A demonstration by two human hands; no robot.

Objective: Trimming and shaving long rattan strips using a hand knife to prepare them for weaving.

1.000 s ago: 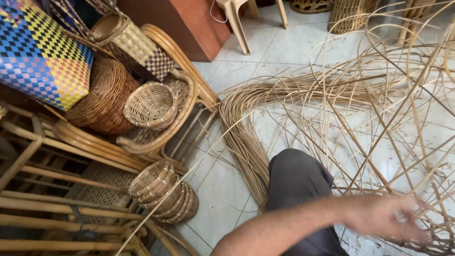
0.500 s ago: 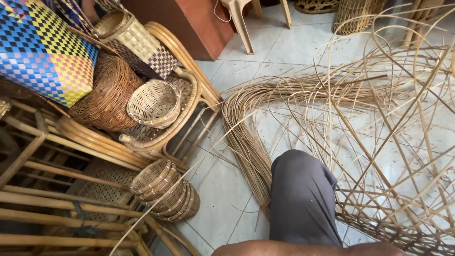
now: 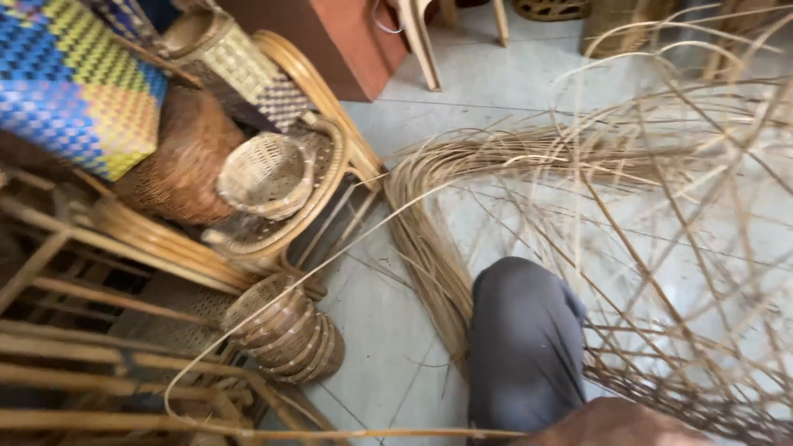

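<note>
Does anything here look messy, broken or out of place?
Nothing looks broken. The loose cane strips sprawl across the tiled floor in a curved bundle, with stray strands sticking out at all angles. A small stack of baskets lies tipped on its side beside the rattan chair, which is itself piled with baskets.

Blue, yellow and green chequered woven bag [image 3: 70, 83] upper left, tan cane strands [image 3: 512, 157], dark brown basket [image 3: 186, 161], grey trouser knee [image 3: 524, 343], reddish-brown cabinet [image 3: 330, 37], pale grey floor tiles [image 3: 372, 330].
</note>
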